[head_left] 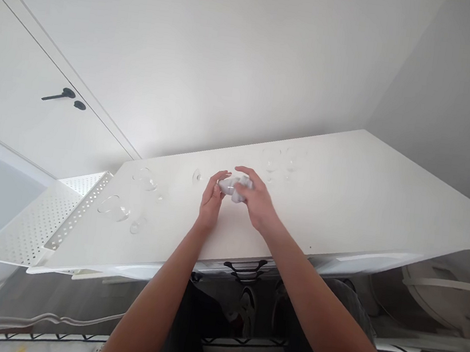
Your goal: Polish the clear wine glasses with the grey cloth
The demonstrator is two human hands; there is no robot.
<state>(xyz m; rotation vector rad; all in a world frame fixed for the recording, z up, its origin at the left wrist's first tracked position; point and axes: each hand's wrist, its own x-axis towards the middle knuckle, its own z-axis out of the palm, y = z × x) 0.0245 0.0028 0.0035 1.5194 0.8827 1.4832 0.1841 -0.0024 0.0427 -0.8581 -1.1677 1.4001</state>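
Both my hands meet above the middle of a white table (342,213). My left hand (211,199) is closed around a clear wine glass (211,180) held on its side, its foot pointing left. My right hand (255,199) is closed on a crumpled pale cloth (239,189) pressed into the glass's bowl. Two clear wine glasses (280,162) stand upright just behind my right hand. Two more wine glasses (127,208) lie on their sides on the table's left part.
A white perforated shelf (33,224) juts out left of the table. A white door with a black handle (61,95) fills the far left wall. Under the table edge are a black wire rack (244,269) and a white tub (448,296).
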